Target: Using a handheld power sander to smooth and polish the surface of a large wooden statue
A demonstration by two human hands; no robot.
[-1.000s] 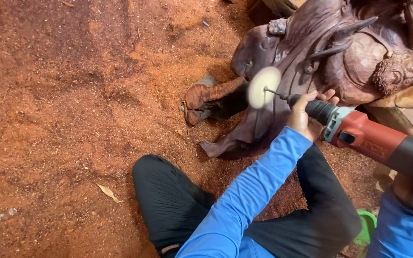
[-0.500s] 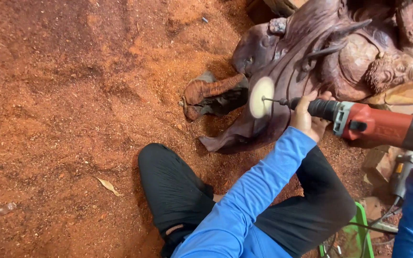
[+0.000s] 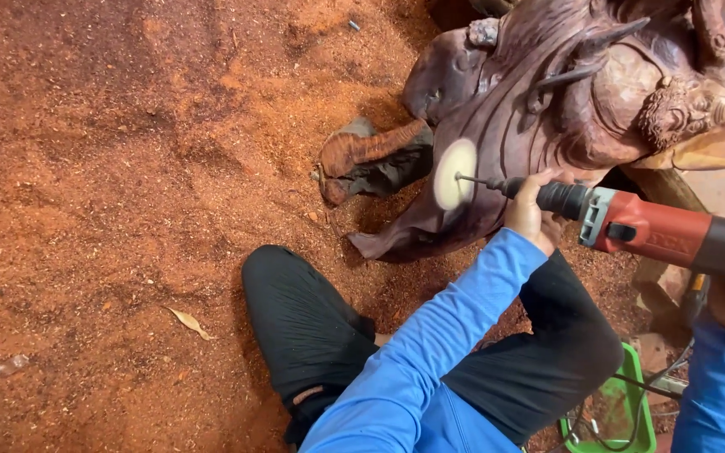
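Head view: left hand (image 3: 530,214) grips the neck of the red grinder (image 3: 648,228). Its white disc (image 3: 455,174), just beyond this hand, touches the wooden carving (image 3: 547,92). Right hand is hidden, grip unclear.

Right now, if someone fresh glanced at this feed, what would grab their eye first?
Probably the red and black power tool at right, its pale round buffing disc pressed against the big dark carved wooden sculpture at top right. The left hand in a blue sleeve steadies the tool's front end; the right hand is barely in view at the edge. Reddish sawdust covers the ground all around.
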